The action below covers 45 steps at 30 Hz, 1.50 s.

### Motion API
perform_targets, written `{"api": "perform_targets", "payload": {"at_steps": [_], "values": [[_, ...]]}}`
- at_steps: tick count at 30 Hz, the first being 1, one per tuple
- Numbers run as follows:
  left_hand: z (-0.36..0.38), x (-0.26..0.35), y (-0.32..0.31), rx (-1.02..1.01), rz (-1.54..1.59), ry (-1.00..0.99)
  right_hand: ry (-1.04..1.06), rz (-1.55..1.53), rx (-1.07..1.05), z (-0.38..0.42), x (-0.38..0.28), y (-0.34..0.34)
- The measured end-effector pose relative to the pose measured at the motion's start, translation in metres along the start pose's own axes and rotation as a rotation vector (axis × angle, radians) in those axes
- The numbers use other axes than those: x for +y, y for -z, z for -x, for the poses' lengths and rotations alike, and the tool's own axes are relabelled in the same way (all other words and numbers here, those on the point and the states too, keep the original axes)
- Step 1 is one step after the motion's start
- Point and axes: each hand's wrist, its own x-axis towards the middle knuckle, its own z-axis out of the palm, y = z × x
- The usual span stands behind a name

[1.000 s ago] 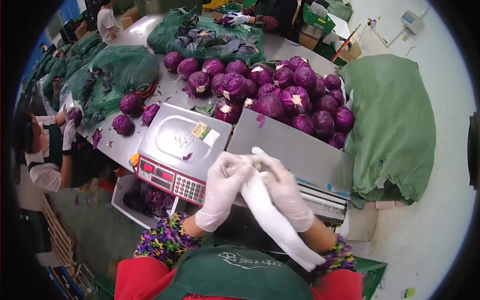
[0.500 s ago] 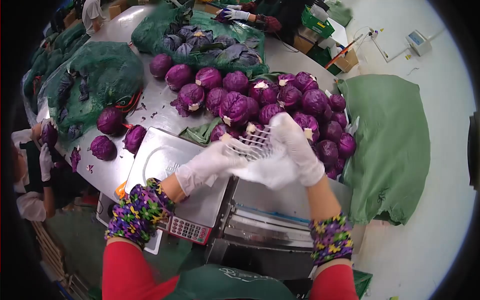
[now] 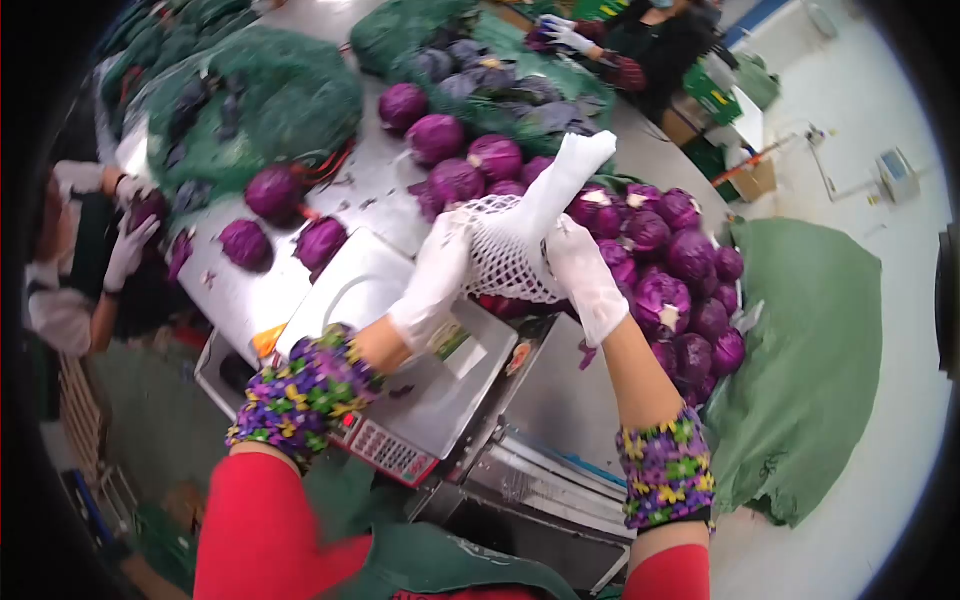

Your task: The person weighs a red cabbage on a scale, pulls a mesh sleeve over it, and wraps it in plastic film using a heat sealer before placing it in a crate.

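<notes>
White net point(image 3: 500, 252) up in the air between both gloved hands, over the far edge of the scale point(image 3: 340, 288), in front of the cabbage pile point(image 3: 690, 255). Left hand point(image 3: 437, 272) has the net's left edge, fingers curled in and pinching it. Right hand point(image 3: 583, 272) on the opposite side, fingers bent and closed round the mesh; exact fingertip placement hidden. Mesh part spread wide between the hands, holes visible; bunched white end sticks up and away, tilted right, overlapping the pile.

Scale sits lower left of the net, keypad facing the wearer, paper label point(image 3: 460, 350) on its pan. Metal plate point(image 3: 565, 385) just right of it. Three loose purple cabbages point(image 3: 246, 245) on the desk point(image 3: 370, 185), left beyond the scale. Green mesh bag point(image 3: 265, 95) behind those; another mesh bag point(image 3: 590, 95) farther back, dark leafy heads on it. Big green sack point(image 3: 810, 360) right of the pile. Co-worker at left holds a cabbage point(image 3: 148, 208) in gloved hands; another person's gloved hands point(image 3: 568, 38) at far side.
</notes>
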Motion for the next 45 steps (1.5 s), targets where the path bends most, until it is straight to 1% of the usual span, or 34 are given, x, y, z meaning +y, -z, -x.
{"api": "perform_targets", "payload": {"at_steps": [1, 2, 3, 5, 7, 8, 9, 11, 12, 13, 15, 16, 17, 19, 20, 22, 23, 25, 26, 27, 28, 29, 31, 32, 33, 34, 35, 37, 38, 39, 41, 42, 43, 45], "values": [[0.021, 0.004, 0.026, 0.024, -0.005, -0.004, 0.168, 0.039, 0.012, 0.020, -0.019, -0.012], [0.043, 0.007, 0.048, 0.046, -0.010, -0.002, 0.158, 0.114, -0.037, 0.037, -0.047, -0.025], [0.064, 0.010, 0.069, 0.113, -0.027, 0.018, 0.146, -0.065, -0.008, 0.050, -0.060, -0.047], [0.095, 0.009, 0.100, 0.183, -0.052, 0.032, -0.010, -0.041, -0.121, 0.059, -0.059, -0.096], [0.112, -0.005, 0.124, 0.250, 0.052, 0.150, -0.012, -0.016, -0.134, 0.072, -0.067, -0.124], [0.113, -0.019, 0.136, 0.239, -0.012, 0.077, -0.008, 0.031, -0.099, 0.076, -0.071, -0.134], [0.113, -0.027, 0.142, 0.248, -0.009, 0.079, -0.004, 0.033, -0.108, 0.078, -0.073, -0.138], [0.109, -0.037, 0.152, 0.201, -0.180, -0.031, 0.032, 0.132, -0.062, 0.082, -0.074, -0.137], [0.111, -0.025, 0.149, 0.304, -0.366, -0.183, 0.053, 0.090, -0.017, 0.095, -0.097, -0.122], [0.125, -0.013, 0.146, 0.496, -0.677, -0.496, 0.126, 0.104, 0.115, 0.104, -0.103, -0.119], [0.167, 0.012, 0.141, 0.398, -0.270, -0.273, 0.338, -0.017, 0.184, 0.125, -0.094, -0.112], [0.189, 0.009, 0.139, 0.304, -0.168, -0.177, 0.347, -0.006, 0.174, 0.145, -0.098, -0.107], [0.214, 0.002, 0.136, 0.209, -0.065, -0.081, 0.284, -0.125, -0.030, 0.170, -0.108, -0.098], [0.254, -0.021, 0.124, 0.168, 0.129, -0.112, 0.137, -0.355, -0.440, 0.206, -0.124, -0.085], [0.268, -0.029, 0.120, 0.181, 0.139, -0.105, 0.134, -0.346, -0.456, 0.211, -0.117, -0.086], [0.288, -0.042, 0.112, 0.153, 0.553, 0.486, 0.301, 0.036, -0.269, 0.214, -0.098, -0.088], [0.288, -0.041, 0.108, 0.204, 0.632, 0.476, 0.342, 0.145, -0.174, 0.206, -0.108, -0.082], [0.282, -0.051, 0.110, 0.268, 0.443, 0.369, 0.561, 0.259, -0.043, 0.180, -0.130, -0.083], [0.275, -0.052, 0.112, 0.290, 0.468, 0.330, 0.661, 0.325, 0.010, 0.168, -0.141, -0.089], [0.267, -0.040, 0.109, 0.418, 0.483, 0.284, 0.761, 0.386, 0.073, 0.157, -0.150, -0.097], [0.260, -0.048, 0.110, 0.474, 0.384, 0.233, 0.789, 0.368, 0.081, 0.148, -0.156, -0.105], [0.251, -0.060, 0.111, 0.525, 0.286, 0.183, 0.762, 0.386, 0.059, 0.137, -0.163, -0.114], [0.228, -0.070, 0.112, 0.674, 0.328, 0.163, 0.710, 0.408, 0.019, 0.108, -0.169, -0.130], [0.218, -0.070, 0.116, 0.667, 0.391, 0.243, 0.630, 0.468, -0.054, 0.091, -0.164, -0.135], [0.205, -0.081, 0.116, 0.668, 0.353, 0.186, 0.549, 0.528, -0.127, 0.072, -0.156, -0.139], [0.199, -0.060, 0.124, 0.594, 0.425, 0.300, 0.303, 0.380, -0.272, 0.057, -0.146, -0.143], [0.196, -0.036, 0.132, 0.514, 0.496, 0.411, 0.310, 0.384, -0.277, 0.037, -0.126, -0.148], [0.185, -0.021, 0.134, 0.449, 0.474, 0.366, 0.156, 0.150, -0.450, 0.007, -0.093, -0.151], [0.181, -0.017, 0.133, 0.376, 0.441, 0.324, 0.161, 0.068, -0.393, 0.024, -0.107, -0.148], [0.179, -0.023, 0.133, 0.361, 0.437, 0.320, 0.178, 0.366, -0.351, 0.040, -0.121, -0.143], [0.165, -0.053, 0.137, 0.464, 0.147, 0.214, 0.135, 0.121, -0.198, 0.065, -0.098, -0.148], [0.165, -0.068, 0.139, 0.525, -0.022, 0.041, 0.195, 0.186, -0.204, 0.084, -0.092, -0.142], [0.182, -0.054, 0.147, 0.440, 0.075, -0.027, 0.242, 0.253, -0.211, 0.109, -0.082, -0.136], [0.202, -0.056, 0.153, 0.295, 0.305, -0.130, 0.735, 0.336, 0.086, 0.154, -0.041, -0.135]]}}
